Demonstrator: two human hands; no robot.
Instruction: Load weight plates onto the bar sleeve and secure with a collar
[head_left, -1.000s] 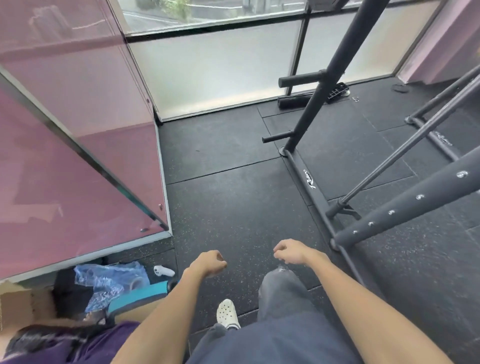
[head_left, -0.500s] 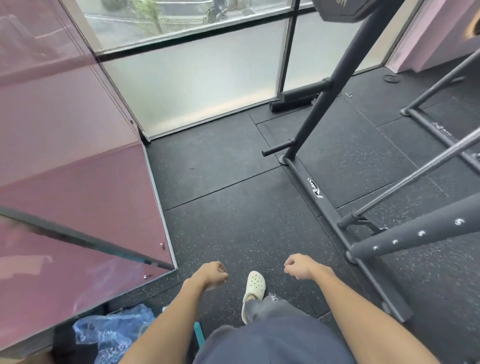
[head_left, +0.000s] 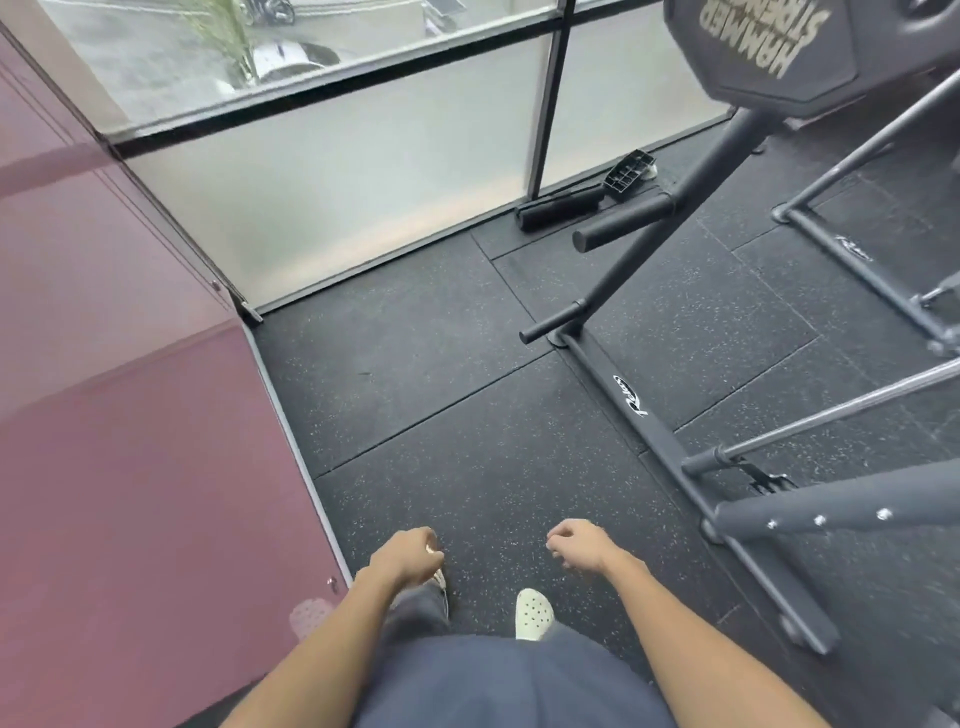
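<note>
Black octagonal plate (head_left: 769, 52); speckled rubber floor (head_left: 467, 389)

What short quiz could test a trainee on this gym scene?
1. True or false: the left hand grips a collar.
2. The lettered weight plate is: A flat on the floor; B raised, at the rack upright; C leaning on the window.
3. What does the right hand hold?
Key: 1 false; 2 B; 3 nothing.

speckled matt rubber floor (head_left: 467, 415), matt black metal rack (head_left: 654, 415), frosted glass window (head_left: 363, 171)
</note>
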